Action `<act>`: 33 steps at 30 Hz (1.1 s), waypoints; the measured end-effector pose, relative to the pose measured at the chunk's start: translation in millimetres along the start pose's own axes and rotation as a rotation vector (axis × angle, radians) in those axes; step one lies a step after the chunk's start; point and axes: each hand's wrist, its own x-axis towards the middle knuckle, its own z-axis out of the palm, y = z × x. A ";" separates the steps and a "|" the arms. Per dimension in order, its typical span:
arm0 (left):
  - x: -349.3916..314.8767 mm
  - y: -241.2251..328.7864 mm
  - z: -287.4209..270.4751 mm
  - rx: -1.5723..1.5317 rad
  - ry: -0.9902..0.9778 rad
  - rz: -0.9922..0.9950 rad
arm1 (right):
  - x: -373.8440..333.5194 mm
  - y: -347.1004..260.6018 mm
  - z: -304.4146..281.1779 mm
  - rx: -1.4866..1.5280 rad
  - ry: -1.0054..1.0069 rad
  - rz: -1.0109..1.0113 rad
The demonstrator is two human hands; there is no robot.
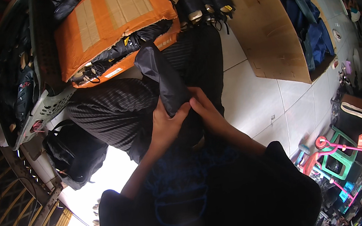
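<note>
Between my hands, above my crossed legs, is a long black fabric sleeve (172,84) with its far end bent over to the left. My left hand (166,123) is closed round its near end, the thumb pressed along the cloth. On the other side my right hand (205,109) pinches the same end, its thumb close to the left one. Whether anything is inside the sleeve cannot be seen. Past the sleeve lies an orange-taped carton (114,10), torn along its near side and packed with black folding umbrellas (133,40).
More black folding umbrellas (201,0) lie beyond my knees. An open cardboard box (267,30) with dark blue cloth items stands right on white tiles (253,97). At left are a grey crate (45,110) and black bag (72,150); a green stool (342,159) is lower right.
</note>
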 end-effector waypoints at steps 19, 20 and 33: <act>-1.6 -2.3 6.0 0.439 0.034 0.436 | 3.8 1.8 3.3 0.770 -0.001 0.145; 2.8 3.2 1.2 0.269 -0.002 0.436 | 13.2 12.0 -0.4 0.920 -0.184 0.075; -7.7 -21.5 -55.8 -0.010 -0.034 0.399 | 18.5 2.3 40.5 0.044 0.155 -0.071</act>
